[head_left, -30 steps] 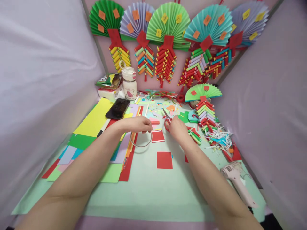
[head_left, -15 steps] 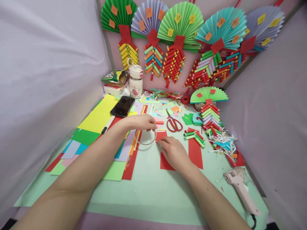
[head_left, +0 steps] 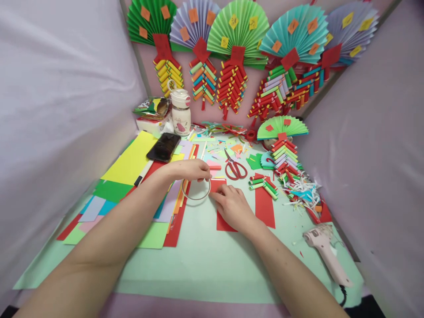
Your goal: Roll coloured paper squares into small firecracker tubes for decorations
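Note:
My left hand [head_left: 193,169] is closed, its fingertips pinching the top of a thin clear tape ring [head_left: 196,192] that stands on the mint-green mat [head_left: 198,260]. Just right of the ring, my right hand [head_left: 232,206] lies palm down with loosely bent fingers on a red paper piece [head_left: 222,224]. Its fingertips touch the upper part of the red paper [head_left: 216,184] beside the ring. Red-handled scissors [head_left: 235,169] lie free on the mat, a little beyond my right hand.
A red strip [head_left: 265,207] and small paper rolls [head_left: 265,183] lie right of my hand. A glue gun [head_left: 326,252] sits near right. Coloured sheets [head_left: 132,161], a phone [head_left: 164,147] and a cup [head_left: 181,114] are left. Paper fans and firecracker strings [head_left: 232,84] hang behind.
My right hand left the scissors, came back toward me and settled on the red paper. A long red strip now lies where the hand was. My left hand stayed on the tape ring.

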Action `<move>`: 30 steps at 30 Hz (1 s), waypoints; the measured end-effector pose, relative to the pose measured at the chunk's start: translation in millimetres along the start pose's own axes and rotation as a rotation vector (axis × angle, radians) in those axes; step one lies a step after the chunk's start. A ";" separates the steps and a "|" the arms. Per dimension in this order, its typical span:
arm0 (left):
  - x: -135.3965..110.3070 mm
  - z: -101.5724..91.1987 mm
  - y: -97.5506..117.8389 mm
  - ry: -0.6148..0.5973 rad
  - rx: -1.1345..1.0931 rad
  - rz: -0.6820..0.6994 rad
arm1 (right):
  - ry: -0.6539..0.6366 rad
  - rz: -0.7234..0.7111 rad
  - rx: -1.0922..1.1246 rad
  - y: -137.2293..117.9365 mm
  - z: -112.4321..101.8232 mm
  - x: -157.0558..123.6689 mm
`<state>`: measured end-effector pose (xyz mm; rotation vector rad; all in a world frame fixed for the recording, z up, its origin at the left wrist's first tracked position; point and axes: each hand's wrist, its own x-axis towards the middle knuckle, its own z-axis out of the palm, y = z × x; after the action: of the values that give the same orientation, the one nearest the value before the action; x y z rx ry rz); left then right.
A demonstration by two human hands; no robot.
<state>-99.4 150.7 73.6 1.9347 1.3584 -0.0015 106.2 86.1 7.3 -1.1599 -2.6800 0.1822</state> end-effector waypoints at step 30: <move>-3.4 -3.4 -5.1 -0.146 0.043 0.169 | 0.349 0.165 0.097 23.9 -5.9 4.6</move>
<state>-106.3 150.7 74.5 2.0378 1.1053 -0.0889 121.4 106.0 9.0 -1.2530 -2.2517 0.1206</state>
